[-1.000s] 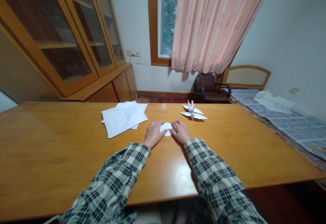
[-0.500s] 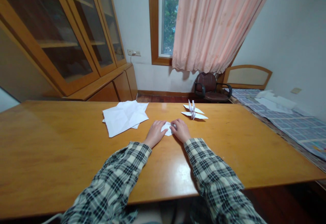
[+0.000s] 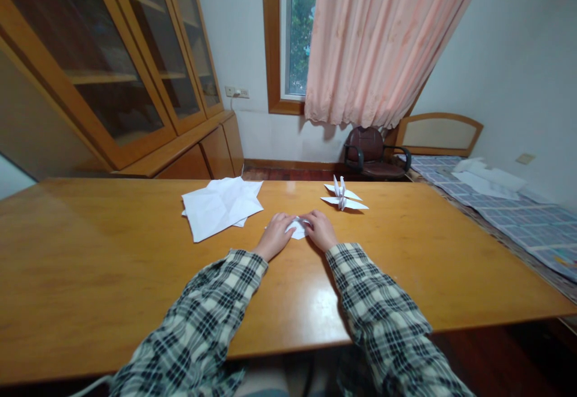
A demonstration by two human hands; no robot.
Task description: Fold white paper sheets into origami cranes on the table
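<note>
A small piece of folded white paper (image 3: 298, 230) lies on the wooden table (image 3: 392, 276) between my two hands. My left hand (image 3: 276, 233) grips its left side, fingers along the far edge and thumb on top. On the other side my right hand (image 3: 319, 230) holds the paper with bent fingers and thumb. The fingers cover much of the paper, so its full shape is hidden. Beyond my right hand stand folded paper cranes (image 3: 343, 198) with spread wings. Creased white sheets (image 3: 220, 207) lie in a loose pile to the left of my left hand.
A glass-fronted cabinet (image 3: 135, 84) rises behind the table at the left. Past the far edge are a brown armchair (image 3: 369, 153) and a pink curtain (image 3: 383, 42). A bed (image 3: 505, 216) with a checked cover runs along the right.
My fingertips have moved slightly closer together at the paper's far edge, and the paper's shape between them has shifted a little. The cranes and the sheets stay where they were.
</note>
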